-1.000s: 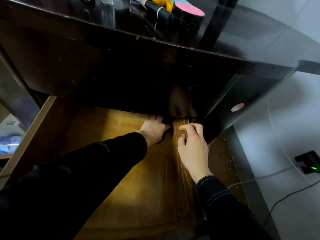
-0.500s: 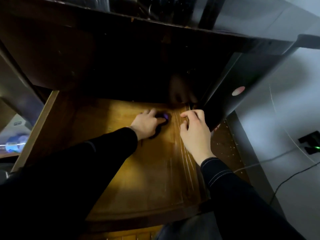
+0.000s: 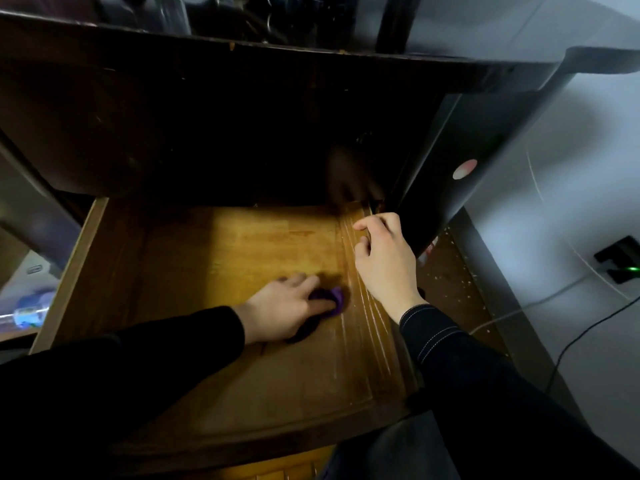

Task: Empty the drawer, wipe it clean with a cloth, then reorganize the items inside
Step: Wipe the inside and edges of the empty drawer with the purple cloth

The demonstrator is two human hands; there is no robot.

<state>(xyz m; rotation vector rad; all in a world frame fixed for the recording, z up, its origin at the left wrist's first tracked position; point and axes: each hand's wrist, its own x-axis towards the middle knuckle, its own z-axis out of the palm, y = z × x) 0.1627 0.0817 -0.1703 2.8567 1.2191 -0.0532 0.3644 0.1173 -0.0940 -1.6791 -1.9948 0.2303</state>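
The wooden drawer (image 3: pixel 214 258) is pulled out below the dark desk, and nothing lies on its bottom except a purple cloth (image 3: pixel 333 295). My left hand (image 3: pixel 280 310) holds that bunched cloth and presses it on the drawer floor, right of the middle. My right hand (image 3: pixel 384 261) sits on the drawer's right side wall (image 3: pixel 377 334), with curled fingers and thumb gripping its rim. Both sleeves are black. Pale streaks run along the wood beside the right wall.
The dark desk front (image 3: pixel 207 116) overhangs the drawer's back. A dark panel with a pink sticker (image 3: pixel 464 169) stands at the right. On the floor to the right lie a power strip with a green light (image 3: pixel 621 263) and cables (image 3: pixel 568 344). A plastic bottle (image 3: pixel 27 311) lies at the left.
My left hand has dragged the purple cloth from the drawer's back right corner toward me along the floor. My right hand has stayed on the right side wall.
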